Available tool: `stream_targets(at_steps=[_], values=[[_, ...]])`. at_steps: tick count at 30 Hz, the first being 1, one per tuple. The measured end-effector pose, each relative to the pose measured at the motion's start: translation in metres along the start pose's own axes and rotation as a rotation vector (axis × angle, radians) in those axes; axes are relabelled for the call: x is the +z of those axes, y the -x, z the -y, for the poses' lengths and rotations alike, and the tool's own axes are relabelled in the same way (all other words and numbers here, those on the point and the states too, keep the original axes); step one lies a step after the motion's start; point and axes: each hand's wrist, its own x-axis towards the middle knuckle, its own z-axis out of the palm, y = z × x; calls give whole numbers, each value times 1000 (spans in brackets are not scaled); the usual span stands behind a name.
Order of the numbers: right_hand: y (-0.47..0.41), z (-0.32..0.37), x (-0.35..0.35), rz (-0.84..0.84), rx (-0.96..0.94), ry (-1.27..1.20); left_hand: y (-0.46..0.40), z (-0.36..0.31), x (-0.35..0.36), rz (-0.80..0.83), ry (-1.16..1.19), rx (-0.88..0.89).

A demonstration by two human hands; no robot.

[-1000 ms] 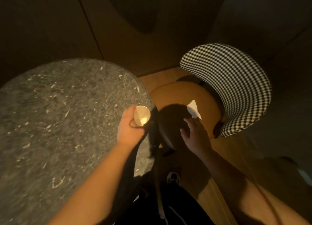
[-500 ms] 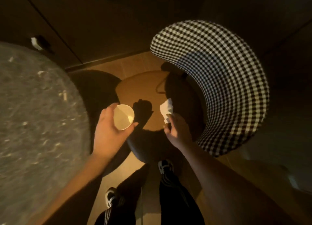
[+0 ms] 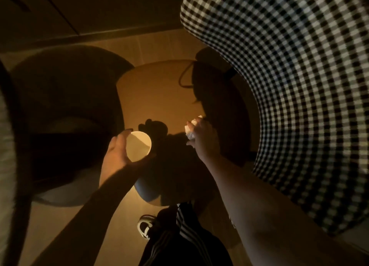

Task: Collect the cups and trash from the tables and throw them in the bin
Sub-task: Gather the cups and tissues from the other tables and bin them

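My left hand grips a white paper cup, its open mouth facing up, held over the front edge of a brown chair seat. My right hand has its fingers closed round a crumpled white napkin, lifted just above the same seat. The two hands are a short way apart, the cup to the left of the napkin.
A black-and-white checked chair back curves round the right side, close to my right forearm. The grey speckled table edge shows at the far left. My legs and a shoe are on the wooden floor below.
My right hand reached the napkin on the seat, took hold of it and raised it. My left hand moved the cup off the table and over the seat. The view came closer to the chair.
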Motion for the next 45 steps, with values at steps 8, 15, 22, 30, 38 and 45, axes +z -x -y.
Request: stream_targets(at_steps=[8,15,22,30,38,45], values=[[34,33,-59,-113,-50,-185,23,-37,-54,-43,-37,102],[106,91,-200,-424,-280,-423,79,-100,-148,-219,-26,114],[167,138,-272,-356,-344,-472,154,-104,-210,-415,-6,28],[204,186,-263,-137,-632,-413,254,-66,-214,-646,16,-224],[275,261,-209,121,-1063,-263,387,-25,-164,-967,110,-650],[369,313,-158,305,-1398,-133,497,-7,-123,-1223,198,-1035]])
